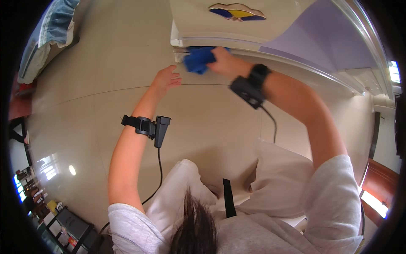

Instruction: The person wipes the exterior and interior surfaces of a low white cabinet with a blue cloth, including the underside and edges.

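A crumpled blue cloth [197, 61] is gripped in my right hand [226, 63], whose outline is slightly blurred. The cloth touches or lies close against the bottom edge of a white and lilac furniture front [220, 30], near its left corner. Part of the cloth is hidden behind my fingers and under that edge. My left hand [167, 80] holds nothing and has its fingers apart, to the left of the cloth over the tiled floor [127, 63]. A gold-rimmed handle [237, 12] with blue and yellow inlay sits on the furniture front.
Black wrist-strapped devices [161, 131] with trailing cables are on both my forearms. Denim fabric [55, 25] hangs at the upper left. A dark shelf unit [76, 228] with several items stands at the lower left. A reddish-brown wooden piece [380, 182] is at the right rim.
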